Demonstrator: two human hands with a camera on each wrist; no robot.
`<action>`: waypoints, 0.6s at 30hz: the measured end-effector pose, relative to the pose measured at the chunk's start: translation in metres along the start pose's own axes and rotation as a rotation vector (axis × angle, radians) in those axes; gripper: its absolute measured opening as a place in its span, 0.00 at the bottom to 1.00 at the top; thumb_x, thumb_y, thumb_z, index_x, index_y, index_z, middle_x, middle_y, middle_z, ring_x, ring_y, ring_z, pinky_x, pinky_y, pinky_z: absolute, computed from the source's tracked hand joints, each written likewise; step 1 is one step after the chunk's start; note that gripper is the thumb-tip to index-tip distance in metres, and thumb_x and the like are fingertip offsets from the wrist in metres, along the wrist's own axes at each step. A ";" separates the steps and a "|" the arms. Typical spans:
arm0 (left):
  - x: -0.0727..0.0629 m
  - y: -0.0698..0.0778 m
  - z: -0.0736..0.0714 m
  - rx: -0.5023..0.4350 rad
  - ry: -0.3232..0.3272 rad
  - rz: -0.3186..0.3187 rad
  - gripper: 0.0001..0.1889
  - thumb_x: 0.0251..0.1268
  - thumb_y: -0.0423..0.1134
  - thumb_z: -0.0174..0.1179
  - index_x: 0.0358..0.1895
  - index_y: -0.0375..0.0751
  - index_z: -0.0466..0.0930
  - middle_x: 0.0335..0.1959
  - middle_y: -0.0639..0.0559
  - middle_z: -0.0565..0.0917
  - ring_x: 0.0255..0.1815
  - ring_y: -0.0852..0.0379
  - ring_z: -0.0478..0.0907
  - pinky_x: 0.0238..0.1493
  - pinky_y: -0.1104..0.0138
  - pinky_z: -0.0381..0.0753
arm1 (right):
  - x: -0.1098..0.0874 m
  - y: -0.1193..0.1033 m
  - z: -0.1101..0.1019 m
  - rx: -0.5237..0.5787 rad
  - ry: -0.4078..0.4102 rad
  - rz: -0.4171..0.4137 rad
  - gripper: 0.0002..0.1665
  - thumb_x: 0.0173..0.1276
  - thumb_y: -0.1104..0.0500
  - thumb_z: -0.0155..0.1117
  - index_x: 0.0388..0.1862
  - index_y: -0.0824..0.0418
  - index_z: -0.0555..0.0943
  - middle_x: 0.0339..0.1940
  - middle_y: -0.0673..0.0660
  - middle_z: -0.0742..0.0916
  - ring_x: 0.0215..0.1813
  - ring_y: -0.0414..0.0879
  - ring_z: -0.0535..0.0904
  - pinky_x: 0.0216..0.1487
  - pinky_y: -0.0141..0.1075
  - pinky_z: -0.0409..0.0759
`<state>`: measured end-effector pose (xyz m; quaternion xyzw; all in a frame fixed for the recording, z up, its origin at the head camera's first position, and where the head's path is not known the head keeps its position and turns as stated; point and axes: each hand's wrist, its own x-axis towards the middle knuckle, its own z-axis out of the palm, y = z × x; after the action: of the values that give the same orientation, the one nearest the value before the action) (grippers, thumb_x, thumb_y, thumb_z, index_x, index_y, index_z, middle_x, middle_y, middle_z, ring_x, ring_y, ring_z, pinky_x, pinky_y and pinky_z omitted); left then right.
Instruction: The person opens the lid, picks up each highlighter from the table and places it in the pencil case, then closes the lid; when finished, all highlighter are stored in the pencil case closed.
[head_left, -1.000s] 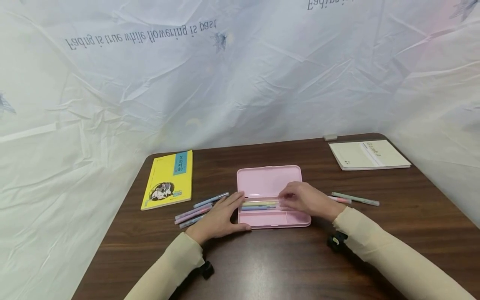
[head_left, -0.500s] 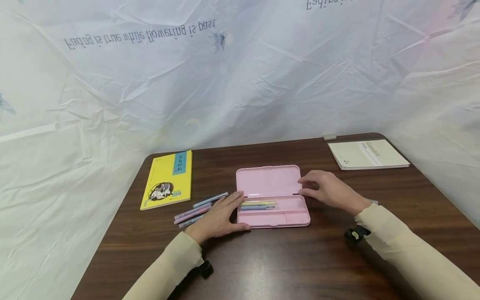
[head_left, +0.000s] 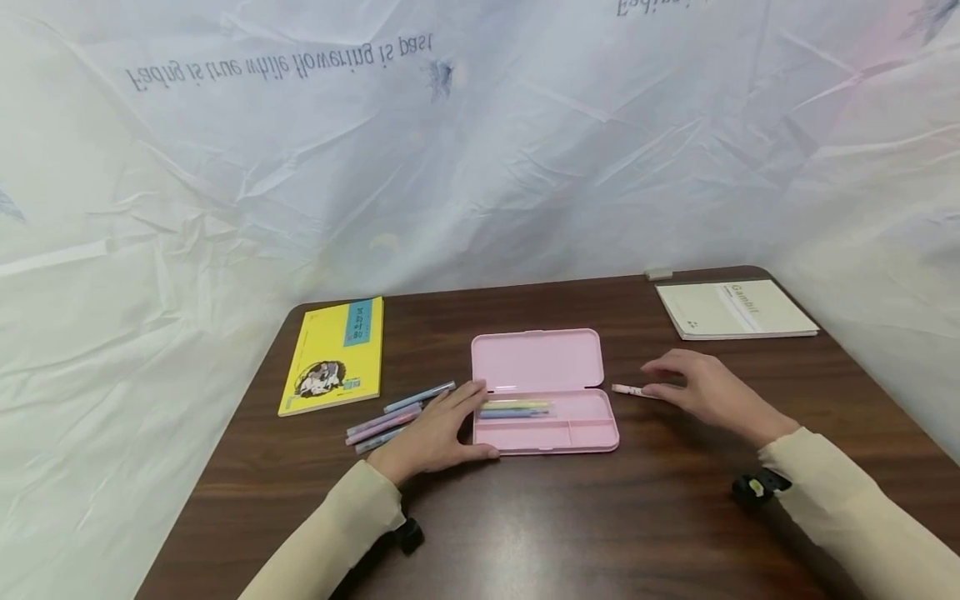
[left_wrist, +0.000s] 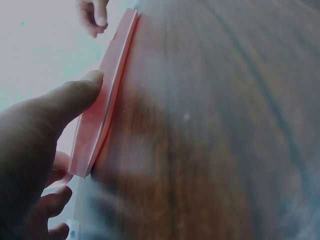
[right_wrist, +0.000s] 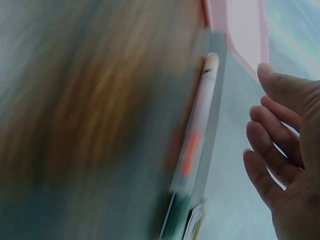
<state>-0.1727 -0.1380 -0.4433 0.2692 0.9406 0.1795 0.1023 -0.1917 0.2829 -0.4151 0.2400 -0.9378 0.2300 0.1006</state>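
Note:
A pink pencil case (head_left: 536, 360) lies with its lid raised on the dark wooden table. Several pens (head_left: 513, 409) in yellow and blue lie in its long compartment; the two front compartments hold nothing. My left hand (head_left: 429, 435) holds the case at its left end, thumb against the front wall (left_wrist: 106, 107) and fingers along the left side. To the right of the case, my right hand (head_left: 712, 393) hovers beside a whitish pen (head_left: 628, 390) with an orange-red band, thumb and fingers apart. A green pen (right_wrist: 176, 215) shows behind that one in the right wrist view.
Several capped pens (head_left: 384, 423) lie left of the case, partly behind my left hand. A yellow book (head_left: 337, 358) is at the back left, a cream notebook (head_left: 738, 310) at the back right. Near the rear edge sits a small pale block (head_left: 659, 274).
My right hand has left the case's compartment and moved right, past the lid's edge, to the pen on the table. My left hand has stayed at the case.

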 end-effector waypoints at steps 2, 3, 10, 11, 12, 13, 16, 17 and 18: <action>0.001 0.000 0.000 0.007 0.001 0.005 0.53 0.56 0.76 0.56 0.81 0.55 0.50 0.82 0.60 0.48 0.81 0.60 0.45 0.80 0.52 0.44 | -0.006 0.005 -0.004 -0.015 -0.009 0.027 0.16 0.63 0.55 0.74 0.47 0.60 0.87 0.43 0.52 0.88 0.47 0.50 0.83 0.48 0.51 0.81; 0.001 0.000 0.000 0.007 0.002 0.005 0.53 0.56 0.76 0.56 0.81 0.55 0.50 0.82 0.60 0.48 0.81 0.60 0.45 0.80 0.53 0.44 | -0.009 0.008 -0.006 -0.022 -0.020 0.043 0.16 0.63 0.54 0.74 0.48 0.61 0.87 0.43 0.53 0.88 0.47 0.51 0.83 0.49 0.51 0.81; 0.000 -0.001 0.000 0.008 0.002 -0.011 0.53 0.55 0.78 0.55 0.81 0.55 0.51 0.82 0.60 0.48 0.81 0.60 0.45 0.80 0.53 0.44 | -0.026 0.020 -0.010 -0.049 -0.045 0.101 0.19 0.63 0.52 0.74 0.48 0.62 0.86 0.42 0.56 0.88 0.45 0.53 0.83 0.46 0.54 0.80; 0.000 -0.001 0.000 0.008 0.001 -0.013 0.53 0.55 0.78 0.55 0.81 0.56 0.51 0.82 0.60 0.48 0.81 0.59 0.46 0.80 0.53 0.45 | -0.028 0.022 -0.010 -0.055 -0.041 0.098 0.19 0.63 0.52 0.74 0.47 0.62 0.86 0.41 0.55 0.88 0.44 0.52 0.83 0.45 0.53 0.80; 0.000 -0.001 -0.001 0.007 -0.002 -0.015 0.53 0.55 0.78 0.55 0.81 0.56 0.51 0.82 0.60 0.48 0.81 0.59 0.46 0.80 0.53 0.45 | -0.029 0.024 -0.009 -0.066 -0.034 0.088 0.19 0.62 0.52 0.75 0.47 0.63 0.86 0.40 0.54 0.87 0.42 0.51 0.82 0.43 0.52 0.80; 0.000 -0.001 -0.001 0.005 -0.003 -0.015 0.53 0.55 0.78 0.55 0.81 0.56 0.51 0.82 0.60 0.48 0.81 0.59 0.46 0.80 0.52 0.45 | -0.031 0.025 -0.008 -0.073 -0.029 0.079 0.19 0.62 0.52 0.75 0.46 0.63 0.87 0.39 0.53 0.87 0.41 0.51 0.82 0.42 0.51 0.80; 0.000 -0.001 0.000 -0.001 -0.006 -0.014 0.53 0.55 0.77 0.55 0.80 0.56 0.51 0.82 0.60 0.48 0.81 0.59 0.46 0.80 0.52 0.45 | -0.034 0.030 -0.006 -0.090 -0.035 0.062 0.18 0.60 0.54 0.76 0.45 0.63 0.87 0.38 0.52 0.87 0.40 0.49 0.83 0.41 0.50 0.80; 0.000 -0.001 0.000 0.000 -0.006 -0.012 0.53 0.55 0.77 0.55 0.80 0.56 0.51 0.82 0.60 0.48 0.81 0.59 0.46 0.80 0.53 0.45 | -0.034 0.031 -0.006 -0.095 -0.038 0.059 0.17 0.60 0.55 0.76 0.45 0.63 0.87 0.37 0.52 0.87 0.40 0.49 0.83 0.40 0.50 0.80; 0.000 -0.002 0.000 0.003 -0.005 -0.010 0.53 0.55 0.78 0.55 0.81 0.56 0.51 0.82 0.61 0.48 0.81 0.59 0.46 0.80 0.53 0.45 | -0.035 0.032 -0.006 -0.096 -0.042 0.062 0.17 0.60 0.55 0.76 0.45 0.63 0.87 0.38 0.52 0.87 0.40 0.49 0.83 0.40 0.50 0.80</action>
<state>-0.1731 -0.1395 -0.4440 0.2652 0.9420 0.1768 0.1053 -0.1772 0.3249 -0.4331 0.2103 -0.9566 0.1830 0.0852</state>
